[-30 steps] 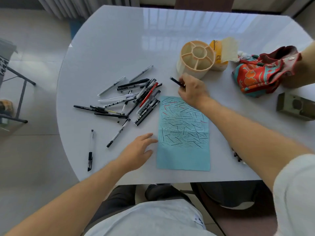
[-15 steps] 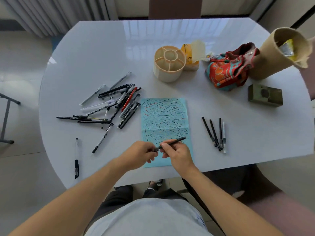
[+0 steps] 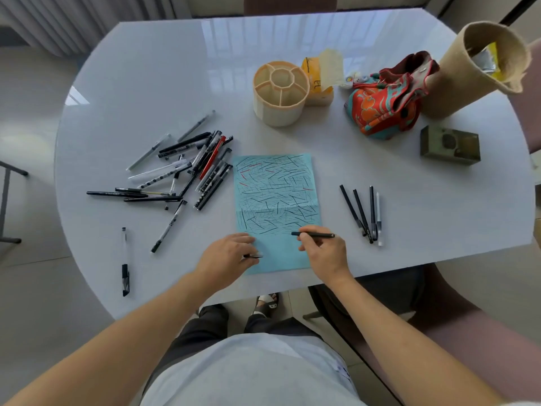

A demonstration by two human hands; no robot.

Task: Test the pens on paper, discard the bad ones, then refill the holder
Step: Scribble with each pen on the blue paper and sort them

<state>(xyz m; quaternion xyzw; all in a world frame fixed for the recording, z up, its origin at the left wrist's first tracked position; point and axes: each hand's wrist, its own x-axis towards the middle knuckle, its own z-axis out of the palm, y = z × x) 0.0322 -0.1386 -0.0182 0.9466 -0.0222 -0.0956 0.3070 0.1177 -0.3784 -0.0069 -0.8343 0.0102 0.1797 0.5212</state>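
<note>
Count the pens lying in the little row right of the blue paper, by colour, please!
Black pens: 3
Pale see-through pen: 1
Total: 4

Paper [image 3: 275, 206]: light blue, covered in short black strokes with a few red ones. Pen [image 3: 314, 235] in right hand [image 3: 325, 253]: black. Pile of pens [image 3: 187, 171]: mostly black and clear, one red (some barrels dotted black-on-white). Holder [image 3: 280, 95]: cream. Table [image 3: 146, 83]: glossy white. Cloth pouch [image 3: 386, 109]: red-orange with teal pattern. Small box [image 3: 450, 145]: olive green.
</note>
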